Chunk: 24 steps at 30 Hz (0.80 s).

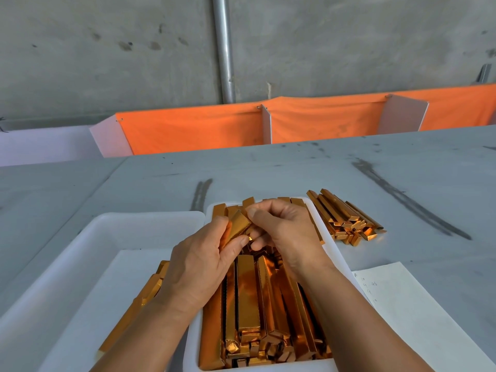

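Observation:
A shiny gold foil strip (239,227) is held up over the right white tray (331,242). My left hand (200,264) grips its lower part between thumb and fingers. My right hand (279,229) pinches its upper end with curled fingers. The right tray is packed with several long gold folded strips (249,296) lying lengthwise. The left white tray (112,232) holds a few gold strips (150,288) partly hidden under my left forearm.
A loose pile of gold strips (346,218) lies on the grey table (402,183) right of the trays. A white sheet with handwriting (402,304) lies at the right front. Orange cloth with white dividers (268,122) lines the table's far edge, before a concrete wall and a metal pipe (224,49).

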Motion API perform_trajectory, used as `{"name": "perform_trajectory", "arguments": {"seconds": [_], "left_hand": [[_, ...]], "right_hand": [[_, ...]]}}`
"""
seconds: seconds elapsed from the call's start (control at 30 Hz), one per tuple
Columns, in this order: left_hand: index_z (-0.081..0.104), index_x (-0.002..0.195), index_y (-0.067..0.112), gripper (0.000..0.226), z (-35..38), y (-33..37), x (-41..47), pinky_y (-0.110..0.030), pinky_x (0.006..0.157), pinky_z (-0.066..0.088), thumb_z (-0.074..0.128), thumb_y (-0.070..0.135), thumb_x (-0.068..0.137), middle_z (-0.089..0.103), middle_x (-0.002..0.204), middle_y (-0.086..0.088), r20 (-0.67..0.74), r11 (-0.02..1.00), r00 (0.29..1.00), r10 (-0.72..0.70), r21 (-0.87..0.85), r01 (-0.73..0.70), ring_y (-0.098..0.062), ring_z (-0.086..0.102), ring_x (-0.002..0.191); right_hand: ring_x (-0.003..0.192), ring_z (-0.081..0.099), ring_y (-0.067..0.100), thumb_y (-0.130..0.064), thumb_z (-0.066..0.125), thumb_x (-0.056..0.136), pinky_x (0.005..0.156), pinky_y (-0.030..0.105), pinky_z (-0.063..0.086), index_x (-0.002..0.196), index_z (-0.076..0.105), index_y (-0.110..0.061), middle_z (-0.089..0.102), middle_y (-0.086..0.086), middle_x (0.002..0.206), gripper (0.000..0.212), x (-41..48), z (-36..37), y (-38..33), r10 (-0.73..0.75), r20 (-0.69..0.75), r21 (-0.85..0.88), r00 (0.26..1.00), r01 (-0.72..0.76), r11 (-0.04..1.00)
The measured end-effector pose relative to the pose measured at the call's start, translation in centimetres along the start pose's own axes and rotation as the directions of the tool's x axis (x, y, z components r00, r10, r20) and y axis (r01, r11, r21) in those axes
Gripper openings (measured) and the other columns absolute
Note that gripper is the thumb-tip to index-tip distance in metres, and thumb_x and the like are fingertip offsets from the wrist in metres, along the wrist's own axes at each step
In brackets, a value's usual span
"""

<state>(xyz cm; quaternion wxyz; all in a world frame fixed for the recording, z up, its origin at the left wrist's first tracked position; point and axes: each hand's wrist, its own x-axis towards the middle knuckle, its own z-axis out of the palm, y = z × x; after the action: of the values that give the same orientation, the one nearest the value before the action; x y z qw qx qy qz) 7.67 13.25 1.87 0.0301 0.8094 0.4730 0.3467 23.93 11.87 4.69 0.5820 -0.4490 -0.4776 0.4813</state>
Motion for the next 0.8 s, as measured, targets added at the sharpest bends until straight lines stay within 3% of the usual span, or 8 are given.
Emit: {"name": "perform_trajectory", "arguments": {"seconds": [0.3, 0.57, 0.8], "left_hand": [[0.050, 0.099, 0.027, 0.043, 0.01, 0.07, -0.01, -0.015, 0.051, 0.037, 0.038, 0.066, 0.085, 0.048, 0.069, 0.013, -0.011, 0.999, 1.000, 0.014, 0.029, -0.013, -0.007, 0.052, 0.059], [0.051, 0.099, 0.025, 0.046, -0.17, 0.23, 0.04, -0.012, 0.051, 0.030, 0.036, 0.066, 0.084, 0.044, 0.068, 0.016, -0.002, 0.999, 1.000, 0.017, 0.046, -0.016, -0.006, 0.049, 0.057], [0.053, 0.100, 0.022, 0.049, -0.11, 0.32, 0.09, -0.013, 0.050, 0.029, 0.033, 0.064, 0.084, 0.043, 0.065, 0.018, -0.026, 0.999, 1.000, -0.004, 0.048, 0.005, -0.002, 0.047, 0.055]], "right_hand": [[0.044, 0.061, 0.014, -0.015, 0.069, 0.092, 0.049, 0.020, 0.050, 0.079, 0.072, -0.017, 0.068, 0.007, 0.061, 0.013, 0.21, 0.00, 0.30, -0.015, -0.037, -0.033, 0.999, 0.013, 0.999], [0.045, 0.063, 0.013, -0.015, 0.069, 0.091, 0.048, 0.018, 0.050, 0.081, 0.071, -0.015, 0.069, 0.010, 0.063, 0.011, 0.10, -0.01, 0.39, -0.070, -0.043, -0.120, 0.997, 0.064, 0.991], [0.050, 0.066, 0.012, -0.012, 0.064, 0.094, 0.050, 0.016, 0.051, 0.085, 0.076, -0.032, 0.073, -0.004, 0.077, 0.025, -0.32, 0.38, 0.58, -0.179, -0.037, -0.206, 0.983, 0.168, 0.964]]}}
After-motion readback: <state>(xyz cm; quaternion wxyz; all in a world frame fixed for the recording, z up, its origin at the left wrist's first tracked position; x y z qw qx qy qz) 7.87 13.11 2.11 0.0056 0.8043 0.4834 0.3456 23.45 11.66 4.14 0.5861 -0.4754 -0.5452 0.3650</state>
